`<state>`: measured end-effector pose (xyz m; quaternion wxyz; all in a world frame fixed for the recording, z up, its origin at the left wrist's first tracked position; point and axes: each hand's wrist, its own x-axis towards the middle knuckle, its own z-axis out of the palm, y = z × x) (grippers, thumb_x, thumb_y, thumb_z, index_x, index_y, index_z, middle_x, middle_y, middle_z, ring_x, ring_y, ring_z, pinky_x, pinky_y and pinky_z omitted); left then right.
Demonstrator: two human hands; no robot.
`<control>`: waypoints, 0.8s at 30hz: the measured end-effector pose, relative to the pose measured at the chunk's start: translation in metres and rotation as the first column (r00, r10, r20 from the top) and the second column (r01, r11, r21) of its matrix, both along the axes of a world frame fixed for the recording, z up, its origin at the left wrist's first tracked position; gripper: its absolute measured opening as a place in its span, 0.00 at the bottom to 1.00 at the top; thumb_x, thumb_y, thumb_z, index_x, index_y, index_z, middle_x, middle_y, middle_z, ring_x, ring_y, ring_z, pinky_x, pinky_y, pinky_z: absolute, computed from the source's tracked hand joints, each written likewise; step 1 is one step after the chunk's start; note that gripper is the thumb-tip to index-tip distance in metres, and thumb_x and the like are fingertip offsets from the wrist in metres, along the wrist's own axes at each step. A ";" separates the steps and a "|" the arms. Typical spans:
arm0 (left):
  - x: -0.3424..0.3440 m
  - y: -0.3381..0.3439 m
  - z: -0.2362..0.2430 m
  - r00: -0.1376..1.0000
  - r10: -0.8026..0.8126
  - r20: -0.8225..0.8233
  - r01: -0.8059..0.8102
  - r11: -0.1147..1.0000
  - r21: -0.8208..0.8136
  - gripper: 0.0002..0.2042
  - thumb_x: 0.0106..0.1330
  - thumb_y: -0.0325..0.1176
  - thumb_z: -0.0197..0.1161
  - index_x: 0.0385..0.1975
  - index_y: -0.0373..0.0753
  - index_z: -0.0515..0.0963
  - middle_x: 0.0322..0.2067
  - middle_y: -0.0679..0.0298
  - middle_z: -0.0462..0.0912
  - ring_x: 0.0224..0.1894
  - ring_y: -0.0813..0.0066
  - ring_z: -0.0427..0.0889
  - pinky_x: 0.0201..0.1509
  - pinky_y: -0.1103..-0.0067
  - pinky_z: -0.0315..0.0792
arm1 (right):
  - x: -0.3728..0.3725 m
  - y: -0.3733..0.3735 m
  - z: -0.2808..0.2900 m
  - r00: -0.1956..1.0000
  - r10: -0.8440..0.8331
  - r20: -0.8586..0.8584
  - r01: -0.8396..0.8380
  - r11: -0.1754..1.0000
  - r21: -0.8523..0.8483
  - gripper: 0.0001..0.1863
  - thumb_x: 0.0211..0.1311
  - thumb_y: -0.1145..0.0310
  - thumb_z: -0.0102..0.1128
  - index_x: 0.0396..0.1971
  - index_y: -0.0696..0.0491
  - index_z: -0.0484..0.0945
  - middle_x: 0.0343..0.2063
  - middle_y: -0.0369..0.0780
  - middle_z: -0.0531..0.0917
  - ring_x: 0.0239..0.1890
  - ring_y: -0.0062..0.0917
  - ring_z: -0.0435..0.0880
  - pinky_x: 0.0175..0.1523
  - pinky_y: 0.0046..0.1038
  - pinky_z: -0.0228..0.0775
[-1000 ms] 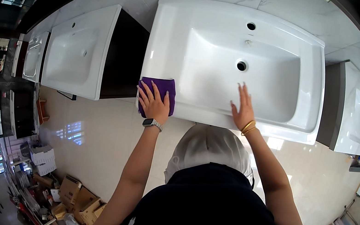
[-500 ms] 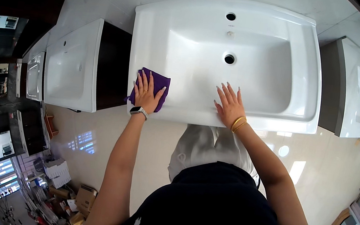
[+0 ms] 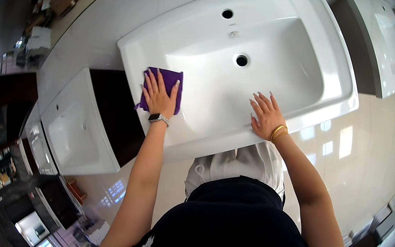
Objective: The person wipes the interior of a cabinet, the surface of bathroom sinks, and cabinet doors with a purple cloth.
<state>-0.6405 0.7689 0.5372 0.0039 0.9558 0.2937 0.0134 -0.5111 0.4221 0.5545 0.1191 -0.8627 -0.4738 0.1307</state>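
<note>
Here we are at the big white sink, and its long axis runs on a slant, from the left and near to the right and far. Its drain sits midway along, with the tap hole beyond it on the far rim.

Over on the left, we find the purple cloth flat on the sink's left ledge, close to the near edge. It's nearly square, so we'd call its long axis only slight, running near to far, and a little tab pokes out at its near left corner, pointing left.

The left hand lies over it, palm down, fingers fanned wide and pointing far and a touch left, thumb off to the right; nothing is pinched between them. We spot a watch at that wrist.

Across to the right, the right hand rests on the near rim, fingers open and loosely spread, tips reaching far and left over the basin. It's holding nothing, and two gold bangles circle the wrist.
</note>
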 end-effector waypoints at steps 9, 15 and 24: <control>0.092 0.065 -0.010 1.000 0.029 0.003 -0.029 0.999 -0.015 0.40 0.70 0.64 0.38 0.73 0.42 0.44 0.74 0.52 0.41 0.76 0.58 0.35 0.76 0.60 0.32 | -0.003 0.002 -0.001 0.996 -0.073 -0.052 0.072 0.997 -0.017 0.25 0.58 0.63 0.53 0.56 0.56 0.72 0.62 0.46 0.70 0.66 0.36 0.65 0.72 0.39 0.53; 0.132 0.057 -0.025 0.982 -0.084 0.167 0.088 0.996 -0.014 0.31 0.75 0.51 0.38 0.70 0.37 0.54 0.72 0.48 0.48 0.74 0.54 0.45 0.75 0.62 0.42 | -0.004 0.002 0.001 0.994 -0.092 -0.056 0.093 0.995 0.018 0.24 0.58 0.64 0.53 0.55 0.56 0.73 0.59 0.46 0.72 0.62 0.36 0.69 0.68 0.37 0.59; 0.214 -0.023 -0.034 0.909 -0.180 0.377 0.211 0.977 -0.042 0.28 0.75 0.47 0.42 0.66 0.33 0.60 0.69 0.45 0.54 0.73 0.52 0.50 0.75 0.64 0.44 | -0.005 0.000 -0.005 0.996 -0.055 -0.068 0.056 0.998 0.011 0.27 0.56 0.60 0.55 0.55 0.58 0.72 0.59 0.46 0.73 0.55 0.32 0.74 0.57 0.33 0.66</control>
